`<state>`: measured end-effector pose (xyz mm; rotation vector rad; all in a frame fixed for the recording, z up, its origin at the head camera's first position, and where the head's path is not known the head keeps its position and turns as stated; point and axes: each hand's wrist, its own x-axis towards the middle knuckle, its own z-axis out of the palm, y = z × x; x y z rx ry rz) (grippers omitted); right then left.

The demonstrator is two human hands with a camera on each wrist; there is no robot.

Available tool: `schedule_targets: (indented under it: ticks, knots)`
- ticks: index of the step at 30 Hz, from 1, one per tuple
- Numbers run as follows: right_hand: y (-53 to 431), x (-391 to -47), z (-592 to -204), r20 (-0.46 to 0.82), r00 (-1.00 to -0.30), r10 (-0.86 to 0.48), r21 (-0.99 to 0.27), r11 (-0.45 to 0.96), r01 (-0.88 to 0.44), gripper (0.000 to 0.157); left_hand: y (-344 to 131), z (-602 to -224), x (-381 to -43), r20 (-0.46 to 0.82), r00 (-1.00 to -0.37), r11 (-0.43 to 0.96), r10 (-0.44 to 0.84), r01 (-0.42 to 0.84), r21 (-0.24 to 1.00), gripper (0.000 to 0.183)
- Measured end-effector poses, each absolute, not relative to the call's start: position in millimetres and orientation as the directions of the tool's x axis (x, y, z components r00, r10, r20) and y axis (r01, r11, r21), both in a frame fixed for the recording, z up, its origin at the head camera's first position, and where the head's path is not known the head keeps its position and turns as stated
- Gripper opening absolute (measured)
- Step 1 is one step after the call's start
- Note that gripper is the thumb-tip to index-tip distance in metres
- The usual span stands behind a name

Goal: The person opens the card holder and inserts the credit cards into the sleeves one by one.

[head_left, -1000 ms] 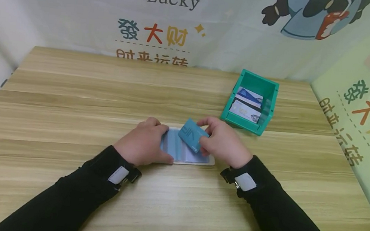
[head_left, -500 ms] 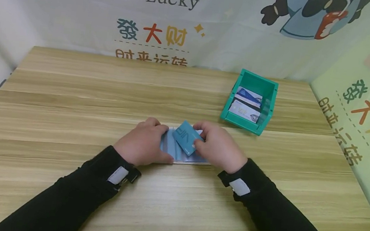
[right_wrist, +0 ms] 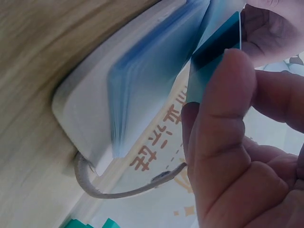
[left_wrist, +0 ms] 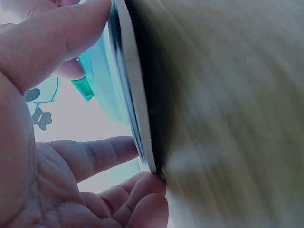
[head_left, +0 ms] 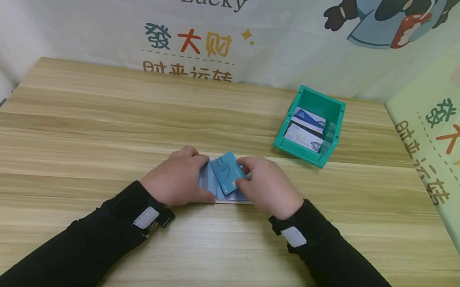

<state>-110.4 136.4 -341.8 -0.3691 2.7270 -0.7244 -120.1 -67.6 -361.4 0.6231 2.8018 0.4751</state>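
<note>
An opened card holder (head_left: 208, 181) with clear bluish sleeves lies on the table. My left hand (head_left: 177, 178) grips its left part, thumb at the near edge and fingers at the far edge. My right hand (head_left: 270, 187) pinches a teal card (head_left: 227, 172) between thumb and fingers, tilted over the sleeves. In the right wrist view the card's dark stripe (right_wrist: 221, 45) shows close to a raised sleeve; whether its corner is inside cannot be told. That view also shows the pale cover (right_wrist: 76, 107), the stacked sleeves (right_wrist: 137, 95) and a strap with a snap (right_wrist: 128, 194).
A green bin (head_left: 326, 161) stands at the back right of the wooden table (head_left: 132, 114), with several cards (head_left: 304, 136) inside. Printed cloth (head_left: 274, 40) hangs behind the table and along its sides.
My right hand has moved left and slightly nearer, carrying the teal card further over the middle of the card holder. My left hand stays in place.
</note>
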Motion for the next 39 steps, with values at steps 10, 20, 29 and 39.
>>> schedule_targets:
  ticks: [10, 20, 29, 39]
  knots:
    - [132, -106, -343, -0.237, -0.905, -0.354, -0.487, 0.849, -0.204, 0.042, -68, -361, -120, -0.146, -0.878, 0.849, 0.455, 0.378, 0.37, 0.088]
    - [129, -104, -343, -0.254, -0.883, -0.394, -0.445, 0.858, -0.256, 0.041, -69, -361, -120, -0.154, -0.868, 0.842, 0.472, 0.391, 0.371, 0.085]
    - [127, -103, -344, -0.248, -0.88, -0.406, -0.461, 0.848, -0.262, 0.043, -70, -362, -121, -0.172, -0.867, 0.845, 0.468, 0.382, 0.373, 0.083]
    - [124, -101, -345, -0.256, -0.862, -0.438, -0.506, 0.821, -0.267, 0.048, -70, -362, -121, -0.164, -0.868, 0.842, 0.469, 0.383, 0.381, 0.081]
